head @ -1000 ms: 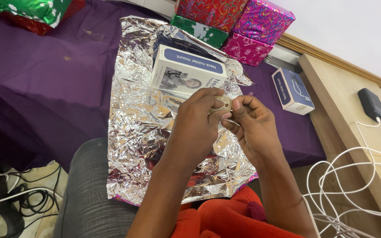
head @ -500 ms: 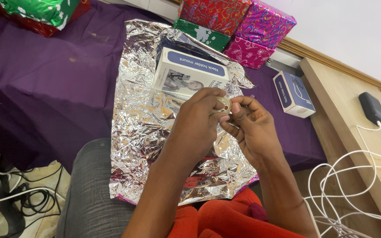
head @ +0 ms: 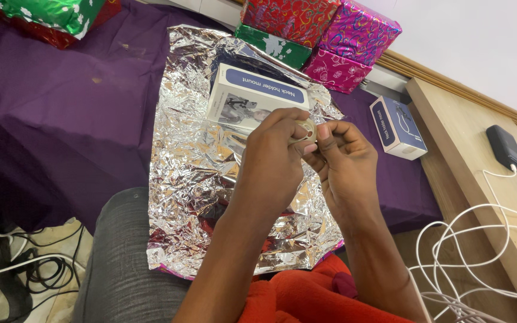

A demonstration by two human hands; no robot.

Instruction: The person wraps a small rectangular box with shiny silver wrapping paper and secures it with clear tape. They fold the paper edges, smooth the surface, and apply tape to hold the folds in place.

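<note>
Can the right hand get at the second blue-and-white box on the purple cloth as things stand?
Probably yes. The second blue-and-white box lies uncovered on the purple cloth, to the right of the foil sheet, with nothing between it and the right hand. But that hand shares a grip on the tape roll with the left hand.

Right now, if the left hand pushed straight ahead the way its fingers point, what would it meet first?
Probably the white and blue rectangular cardboard box lying on the crinkled silver foil sheet. The left hand and right hand pinch a small clear tape roll just short of it; depth is unclear.
</note>
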